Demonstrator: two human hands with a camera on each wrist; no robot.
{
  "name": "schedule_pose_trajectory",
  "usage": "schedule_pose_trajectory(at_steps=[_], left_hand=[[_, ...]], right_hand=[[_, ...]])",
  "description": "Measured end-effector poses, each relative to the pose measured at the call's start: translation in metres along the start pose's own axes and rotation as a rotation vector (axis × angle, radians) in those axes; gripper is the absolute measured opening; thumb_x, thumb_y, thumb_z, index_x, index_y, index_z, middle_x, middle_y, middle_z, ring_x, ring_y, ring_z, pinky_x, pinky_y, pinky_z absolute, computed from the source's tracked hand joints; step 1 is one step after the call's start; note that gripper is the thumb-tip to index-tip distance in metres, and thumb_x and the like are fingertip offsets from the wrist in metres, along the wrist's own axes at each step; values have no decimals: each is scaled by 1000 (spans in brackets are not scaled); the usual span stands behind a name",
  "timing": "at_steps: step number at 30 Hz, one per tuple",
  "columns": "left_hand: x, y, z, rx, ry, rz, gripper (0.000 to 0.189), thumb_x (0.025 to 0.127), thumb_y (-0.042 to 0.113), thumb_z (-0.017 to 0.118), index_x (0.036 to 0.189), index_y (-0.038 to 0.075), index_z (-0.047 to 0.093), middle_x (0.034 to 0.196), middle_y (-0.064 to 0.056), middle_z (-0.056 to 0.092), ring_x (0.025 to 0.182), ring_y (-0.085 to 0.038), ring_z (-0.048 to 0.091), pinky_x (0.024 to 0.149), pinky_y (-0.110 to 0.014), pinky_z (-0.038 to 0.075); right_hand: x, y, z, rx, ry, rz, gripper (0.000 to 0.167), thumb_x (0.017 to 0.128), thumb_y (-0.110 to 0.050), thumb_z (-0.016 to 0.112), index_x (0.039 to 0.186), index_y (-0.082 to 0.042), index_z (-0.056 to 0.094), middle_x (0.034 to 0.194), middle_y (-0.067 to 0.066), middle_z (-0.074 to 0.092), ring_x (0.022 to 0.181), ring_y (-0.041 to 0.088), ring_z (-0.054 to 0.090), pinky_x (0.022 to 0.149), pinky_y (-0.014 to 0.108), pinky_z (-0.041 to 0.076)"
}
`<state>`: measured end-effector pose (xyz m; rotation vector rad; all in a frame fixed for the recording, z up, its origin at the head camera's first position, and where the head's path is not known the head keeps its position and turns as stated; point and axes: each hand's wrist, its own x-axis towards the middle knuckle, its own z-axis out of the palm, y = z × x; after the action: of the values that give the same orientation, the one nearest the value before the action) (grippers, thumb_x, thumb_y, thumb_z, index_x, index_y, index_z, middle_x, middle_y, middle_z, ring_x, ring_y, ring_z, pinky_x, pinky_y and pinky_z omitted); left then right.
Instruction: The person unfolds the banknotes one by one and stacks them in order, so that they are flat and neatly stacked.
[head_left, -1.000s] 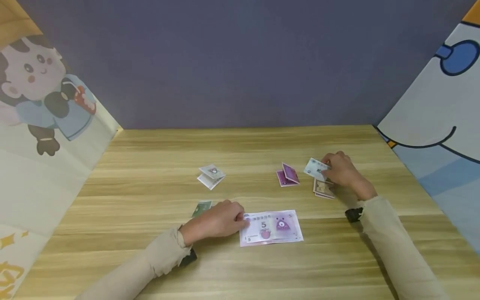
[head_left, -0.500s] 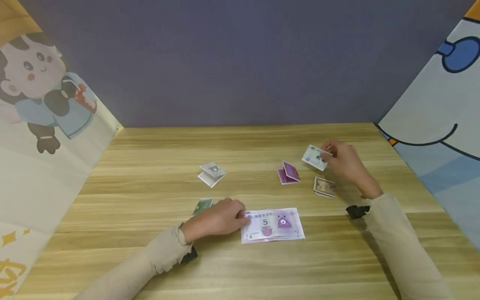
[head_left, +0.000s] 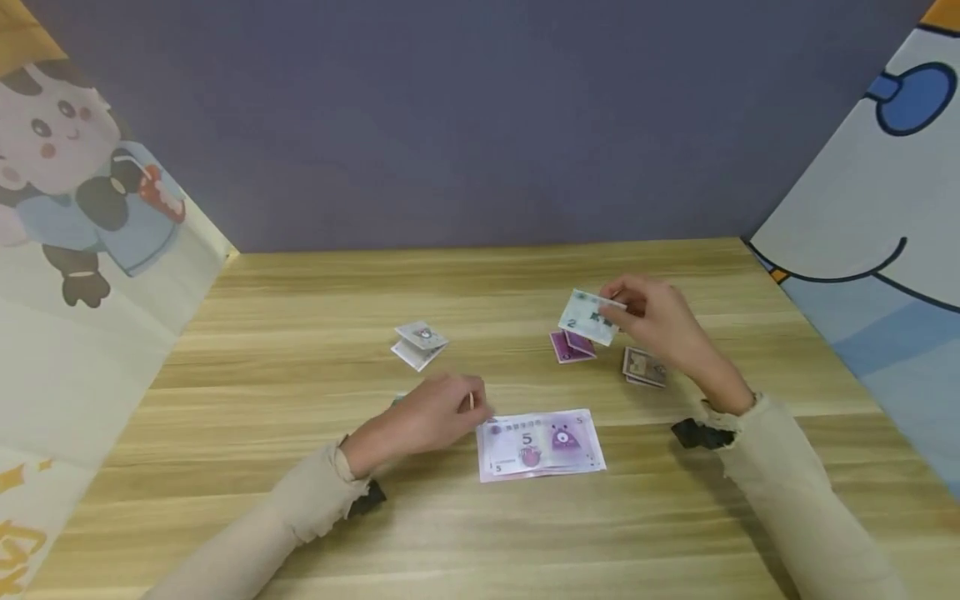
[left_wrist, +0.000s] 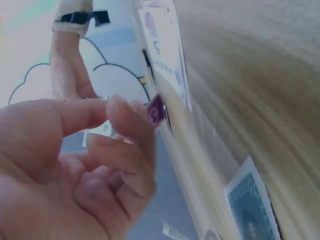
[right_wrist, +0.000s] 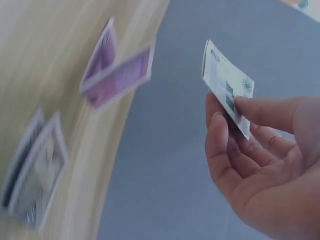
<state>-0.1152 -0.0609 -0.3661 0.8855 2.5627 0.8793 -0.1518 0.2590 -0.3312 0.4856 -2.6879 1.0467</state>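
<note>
My right hand [head_left: 660, 325] pinches a folded pale-green play banknote [head_left: 576, 318] marked 2 between thumb and fingers, up above the table. In the right wrist view the thumb lies on the printed face of this note [right_wrist: 225, 80]. Below it, a folded purple banknote [head_left: 564, 350] stands half unfolded on the table. My left hand [head_left: 416, 425], fingers loosely curled and holding nothing, hovers beside the left end of a flat lilac 5 banknote [head_left: 543, 454], which lies on another note. A dark green banknote [left_wrist: 250, 207] is mostly hidden behind this hand in the head view.
A folded brown banknote [head_left: 643, 367] lies right of the purple one. Left of centre sits a folded grey-white banknote [head_left: 418, 342], its flap raised. The wooden table [head_left: 315, 292] ends at a grey back wall [head_left: 480, 125], with printed panels on both sides.
My right hand has lifted the folded pale-green note from over the brown one and carried it left, above the purple one. My left hand has come off the lilac 5 note.
</note>
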Motion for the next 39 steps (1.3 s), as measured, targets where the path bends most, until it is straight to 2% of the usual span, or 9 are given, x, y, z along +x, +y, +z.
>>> schedule_pose_trajectory(at_steps=[5,9,14,20,27,31,36,38,39], left_hand=[[1,0,-4,-71,119,98,12,98,19,63,97,10,70,70,5,60,53,-6,48,45,-23,42],[-1,1,-5,-120,190,126,15,99,20,63,105,9,71,74,5,62,55,-8,50,48,-23,44],[-2,4,-3,-163,256,171,19,100,22,61,108,8,71,81,1,66,66,-8,56,59,-25,51],[-3,15,4,-206,256,244,10,100,18,62,101,10,68,80,3,65,67,-7,57,59,-24,52],[-14,22,11,-207,209,270,7,96,11,66,90,12,63,77,2,65,63,-3,53,53,-21,49],[-20,24,10,-257,204,270,6,96,11,65,91,12,63,78,-2,66,63,-4,53,53,-22,48],[-24,27,8,-391,177,230,5,97,11,64,92,10,64,78,-3,65,66,-8,57,55,-25,51],[-24,28,8,-443,163,219,6,97,10,63,92,9,64,78,-2,64,66,-9,58,54,-26,52],[-23,28,8,-458,159,220,6,97,10,63,91,9,64,77,-1,64,65,-9,58,54,-25,52]], right_hand=[[-10,-20,12,79,-63,14,10,95,-8,67,104,-5,67,95,10,71,80,21,69,64,24,54],[-17,-32,23,122,-120,1,9,95,-7,67,104,-6,68,97,9,71,76,18,67,60,27,53],[-30,-47,32,124,-169,-17,10,94,-8,69,104,-10,69,100,4,72,76,15,67,63,28,55],[-44,-62,36,141,-207,-48,11,94,-9,70,103,-14,69,94,-4,70,77,9,66,66,28,56],[-56,-70,43,263,-252,-75,8,95,-13,69,102,-16,69,94,-5,68,75,11,64,67,28,55],[-61,-68,41,414,-284,-33,9,99,-16,63,106,-16,70,97,0,67,78,15,64,65,31,56],[-65,-60,44,812,-391,101,32,109,-22,41,119,-1,63,112,12,63,93,21,65,78,34,58],[-68,-59,47,910,-426,165,36,109,-22,39,126,2,58,122,13,60,105,22,64,86,35,56],[-69,-59,50,918,-438,178,35,109,-22,39,130,1,56,125,13,59,108,23,63,87,35,55]])
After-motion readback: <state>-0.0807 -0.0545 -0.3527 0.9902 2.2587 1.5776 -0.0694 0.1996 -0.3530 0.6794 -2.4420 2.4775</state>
